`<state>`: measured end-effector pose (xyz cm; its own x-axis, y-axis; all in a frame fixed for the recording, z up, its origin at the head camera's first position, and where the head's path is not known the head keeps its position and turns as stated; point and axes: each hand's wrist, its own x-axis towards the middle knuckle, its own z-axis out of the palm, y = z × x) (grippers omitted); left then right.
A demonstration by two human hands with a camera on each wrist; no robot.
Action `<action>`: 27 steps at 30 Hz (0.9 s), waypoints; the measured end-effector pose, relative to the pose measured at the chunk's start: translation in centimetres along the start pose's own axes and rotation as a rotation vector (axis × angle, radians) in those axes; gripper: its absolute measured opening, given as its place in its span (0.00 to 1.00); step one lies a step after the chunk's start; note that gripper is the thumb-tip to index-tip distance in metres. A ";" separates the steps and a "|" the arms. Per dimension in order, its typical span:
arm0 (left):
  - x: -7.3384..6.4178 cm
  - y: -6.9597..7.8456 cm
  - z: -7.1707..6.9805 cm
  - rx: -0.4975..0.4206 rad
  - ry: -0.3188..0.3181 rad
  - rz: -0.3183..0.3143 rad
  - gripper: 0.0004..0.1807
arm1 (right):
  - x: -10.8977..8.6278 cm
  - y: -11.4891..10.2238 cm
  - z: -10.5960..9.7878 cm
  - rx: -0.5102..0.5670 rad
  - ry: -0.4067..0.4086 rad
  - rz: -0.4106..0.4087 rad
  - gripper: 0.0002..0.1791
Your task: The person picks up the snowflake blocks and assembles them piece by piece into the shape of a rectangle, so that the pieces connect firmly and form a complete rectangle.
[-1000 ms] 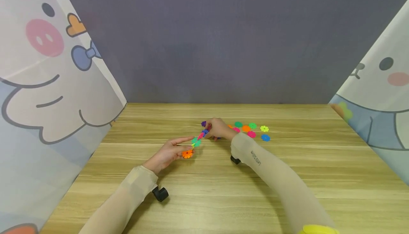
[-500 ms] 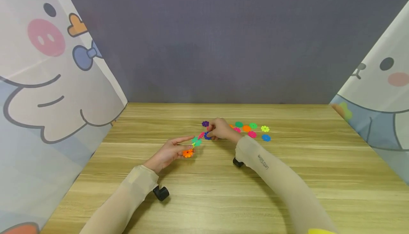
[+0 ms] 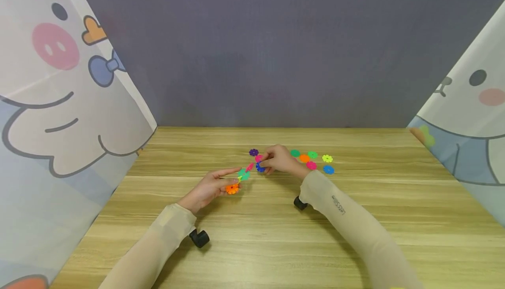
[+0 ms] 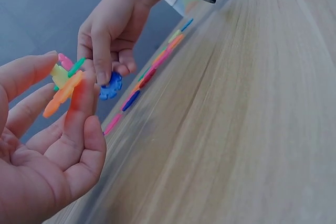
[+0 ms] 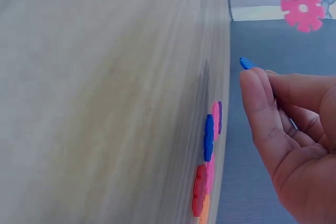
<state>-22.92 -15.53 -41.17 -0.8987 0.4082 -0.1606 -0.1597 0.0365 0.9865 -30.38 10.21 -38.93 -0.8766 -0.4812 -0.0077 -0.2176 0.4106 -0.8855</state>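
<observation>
My left hand (image 3: 209, 189) pinches a short chain of slotted, flower-shaped plastic discs, raised over the table. The chain runs from an orange disc (image 3: 231, 188) through a yellow disc (image 4: 60, 76) and a green disc (image 3: 244, 174) to a pink disc (image 5: 303, 9) at the far end. Just to the right, my right hand (image 3: 279, 159) holds a blue disc (image 4: 111, 86) between thumb and index finger, above the table. A small gap separates this blue disc from the pink one in the head view. Fingers hide part of the orange and blue discs.
Loose discs lie flat on the wooden table (image 3: 252, 236): a purple disc (image 3: 254, 152) behind the hands, and several others to the right, among them a yellow disc (image 3: 327, 158) and a light blue disc (image 3: 328, 169). A grey partition (image 3: 276, 61) stands at the back.
My right hand has drawn to the right with the blue disc, opening a gap from the chain's pink end. More of a loose pink disc now shows behind. My left hand has barely moved.
</observation>
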 end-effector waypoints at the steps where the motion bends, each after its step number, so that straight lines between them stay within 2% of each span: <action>1: 0.0 0.0 0.0 -0.004 0.001 0.000 0.29 | -0.2 -0.1 -0.1 0.010 0.003 -0.001 0.03; 11: 0.0 0.2 0.1 -0.041 -0.003 0.009 0.29 | -1.9 -0.6 -0.4 0.195 0.045 -0.040 0.04; 27: 0.2 0.4 0.7 -0.057 -0.048 0.015 0.28 | -3.8 -0.1 -0.7 0.457 0.066 -0.021 0.07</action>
<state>-22.86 -14.76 -40.81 -0.8808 0.4514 -0.1428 -0.1708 -0.0217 0.9851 -27.31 12.50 -38.48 -0.9026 -0.4295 0.0292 -0.0374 0.0107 -0.9992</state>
